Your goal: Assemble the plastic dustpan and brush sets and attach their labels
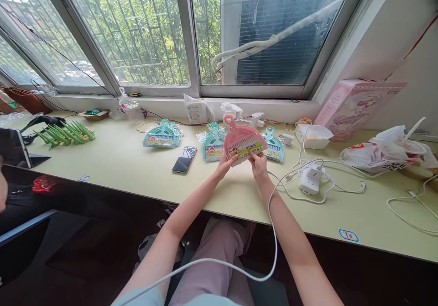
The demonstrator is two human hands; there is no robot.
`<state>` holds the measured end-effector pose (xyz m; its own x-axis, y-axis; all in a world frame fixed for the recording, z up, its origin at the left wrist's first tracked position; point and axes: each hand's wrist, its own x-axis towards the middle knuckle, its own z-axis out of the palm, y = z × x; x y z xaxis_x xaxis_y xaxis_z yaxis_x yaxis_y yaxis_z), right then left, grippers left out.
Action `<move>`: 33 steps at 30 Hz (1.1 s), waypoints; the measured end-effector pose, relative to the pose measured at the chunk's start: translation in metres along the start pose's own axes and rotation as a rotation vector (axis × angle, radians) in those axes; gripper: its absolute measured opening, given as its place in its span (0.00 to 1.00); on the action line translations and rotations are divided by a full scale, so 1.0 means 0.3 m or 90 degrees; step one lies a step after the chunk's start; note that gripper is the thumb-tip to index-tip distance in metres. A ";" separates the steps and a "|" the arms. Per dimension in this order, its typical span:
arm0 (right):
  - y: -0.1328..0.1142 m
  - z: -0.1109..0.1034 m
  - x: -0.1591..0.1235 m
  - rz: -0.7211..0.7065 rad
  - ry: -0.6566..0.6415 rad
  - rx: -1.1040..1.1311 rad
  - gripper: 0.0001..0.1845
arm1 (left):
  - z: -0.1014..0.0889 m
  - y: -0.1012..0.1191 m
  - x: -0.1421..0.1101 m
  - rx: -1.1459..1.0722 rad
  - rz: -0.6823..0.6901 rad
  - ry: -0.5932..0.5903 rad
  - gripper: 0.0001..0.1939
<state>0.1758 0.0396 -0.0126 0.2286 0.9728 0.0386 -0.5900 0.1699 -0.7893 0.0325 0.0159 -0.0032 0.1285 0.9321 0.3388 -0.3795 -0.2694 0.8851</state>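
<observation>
Pink dustpan (241,136), yellow label (245,150). Teal dustpans (162,132), pink box (357,107) toward back edge of pale yellow-green tabletop (133,166).

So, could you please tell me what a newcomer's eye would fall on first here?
Probably the pink dustpan, held up over the table between the left hand and right hand. Its colour stands out against the teal dustpans on the table beyond. Next might come the large pink box at the back right.
</observation>
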 end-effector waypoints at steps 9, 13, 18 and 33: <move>0.000 -0.007 -0.002 -0.019 -0.037 -0.052 0.25 | -0.015 0.047 -0.020 0.066 -0.138 -0.053 0.47; 0.007 -0.018 0.000 -0.058 0.000 -0.048 0.24 | 0.010 0.047 -0.041 0.065 -0.198 -0.113 0.43; 0.006 -0.029 0.012 -0.062 0.017 -0.051 0.21 | 0.015 0.037 -0.027 0.077 -0.225 -0.134 0.34; 0.002 -0.003 -0.016 0.020 -0.041 -0.075 0.21 | -0.004 0.019 -0.014 0.043 -0.123 -0.020 0.43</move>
<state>0.1750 0.0348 -0.0136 0.1592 0.9860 0.0496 -0.5005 0.1240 -0.8568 0.0288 0.0106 0.0001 0.2213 0.9603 0.1700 -0.2834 -0.1035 0.9534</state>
